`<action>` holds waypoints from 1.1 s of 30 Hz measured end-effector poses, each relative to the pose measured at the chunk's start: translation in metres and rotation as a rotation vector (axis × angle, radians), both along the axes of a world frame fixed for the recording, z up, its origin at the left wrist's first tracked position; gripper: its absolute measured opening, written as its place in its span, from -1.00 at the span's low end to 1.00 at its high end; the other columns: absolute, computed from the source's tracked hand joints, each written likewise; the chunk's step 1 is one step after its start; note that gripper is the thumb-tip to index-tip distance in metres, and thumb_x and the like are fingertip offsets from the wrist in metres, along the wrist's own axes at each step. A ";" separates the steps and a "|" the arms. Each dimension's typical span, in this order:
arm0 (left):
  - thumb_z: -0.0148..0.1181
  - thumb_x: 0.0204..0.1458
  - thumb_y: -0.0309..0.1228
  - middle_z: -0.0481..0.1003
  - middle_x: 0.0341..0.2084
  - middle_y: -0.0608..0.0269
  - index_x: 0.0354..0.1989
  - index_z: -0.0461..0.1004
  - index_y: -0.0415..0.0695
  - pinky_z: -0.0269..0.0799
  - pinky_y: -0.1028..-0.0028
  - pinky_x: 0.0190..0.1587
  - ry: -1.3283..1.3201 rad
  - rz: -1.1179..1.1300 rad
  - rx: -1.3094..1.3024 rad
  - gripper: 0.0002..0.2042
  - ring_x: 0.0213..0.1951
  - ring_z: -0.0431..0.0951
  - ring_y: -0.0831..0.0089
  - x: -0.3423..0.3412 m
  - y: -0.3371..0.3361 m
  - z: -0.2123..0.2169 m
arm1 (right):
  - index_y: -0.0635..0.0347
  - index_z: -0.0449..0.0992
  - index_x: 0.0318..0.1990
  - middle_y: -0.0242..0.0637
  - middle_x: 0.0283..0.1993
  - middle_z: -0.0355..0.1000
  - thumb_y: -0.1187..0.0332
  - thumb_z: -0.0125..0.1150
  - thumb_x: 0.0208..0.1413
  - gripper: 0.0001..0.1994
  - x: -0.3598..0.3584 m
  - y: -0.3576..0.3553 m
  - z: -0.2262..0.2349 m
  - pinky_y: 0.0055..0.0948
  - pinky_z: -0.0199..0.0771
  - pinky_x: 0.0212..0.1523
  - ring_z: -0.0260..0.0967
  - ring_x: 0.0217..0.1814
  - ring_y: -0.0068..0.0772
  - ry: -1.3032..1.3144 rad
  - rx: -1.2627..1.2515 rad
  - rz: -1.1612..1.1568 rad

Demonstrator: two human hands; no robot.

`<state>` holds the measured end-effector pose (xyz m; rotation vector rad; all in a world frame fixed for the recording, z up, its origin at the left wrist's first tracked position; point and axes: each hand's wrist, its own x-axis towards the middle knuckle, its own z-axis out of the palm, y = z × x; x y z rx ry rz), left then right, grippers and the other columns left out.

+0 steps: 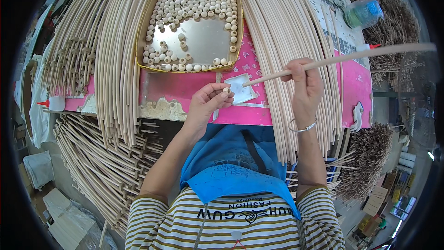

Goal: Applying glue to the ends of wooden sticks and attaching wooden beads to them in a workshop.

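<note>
My left hand (207, 105) pinches a small wooden bead (226, 90) between thumb and fingers, with the bead's hole showing. In my right hand (305, 88) is a long, thin wooden rod (351, 57), which slants up and away to the right. The rod's near end is over a small white tray (239, 89) of what looks like white glue, just right of the bead; I cannot tell whether it touches the glue. Beyond my left hand stands a shallow box (138, 46) with many loose wooden beads (194, 0) on its shiny bottom.
Bundles of wooden rods (286, 41) lie right of the box, and more rods (118, 55) lie left of it. A clear plastic bottle (363, 14) and a red-tipped glue bottle (367, 47) are at the right. Rods with discs (99, 171) hang below the pink tabletop (173, 90).
</note>
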<state>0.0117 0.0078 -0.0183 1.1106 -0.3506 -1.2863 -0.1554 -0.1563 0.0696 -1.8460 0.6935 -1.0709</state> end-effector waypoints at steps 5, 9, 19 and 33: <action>0.17 0.26 -0.38 0.59 -0.17 0.13 0.03 0.47 -0.22 0.54 0.45 0.01 0.032 -0.002 -0.024 -0.76 -0.12 0.60 0.44 -0.003 -0.003 0.004 | 0.25 0.48 -0.21 -0.33 -0.36 0.45 0.26 0.05 0.39 -0.77 -0.008 0.008 0.011 -0.58 0.49 -0.34 0.44 -0.39 -0.58 -0.107 -0.010 0.019; 0.16 0.26 -0.40 0.59 -0.17 0.10 0.03 0.46 -0.22 0.55 0.44 0.01 0.088 -0.009 -0.027 -0.77 -0.11 0.61 0.42 -0.004 -0.003 0.009 | 0.24 0.46 -0.21 -0.32 -0.36 0.45 0.23 0.03 0.40 -0.75 -0.010 0.014 0.007 -0.57 0.49 -0.34 0.44 -0.38 -0.57 -0.143 0.018 0.011; 0.15 0.26 -0.42 0.60 -0.18 0.08 0.01 0.45 -0.22 0.56 0.44 -0.02 0.101 -0.015 -0.042 -0.79 -0.12 0.62 0.40 -0.006 0.001 0.010 | 0.23 0.45 -0.21 -0.30 -0.33 0.45 0.22 -0.01 0.41 -0.75 -0.013 0.020 -0.005 -0.56 0.50 -0.33 0.45 -0.38 -0.54 -0.163 0.016 0.045; 0.12 0.27 -0.44 0.60 -0.28 0.19 -0.03 0.50 -0.27 0.54 0.48 -0.05 -0.368 -0.140 -0.147 -0.81 -0.19 0.61 0.51 0.013 0.005 0.003 | 0.27 0.43 -0.19 -0.18 -0.25 0.42 0.27 -0.03 0.41 -0.76 -0.031 0.032 -0.017 -0.46 0.53 -0.28 0.43 -0.30 -0.46 -0.223 0.065 0.181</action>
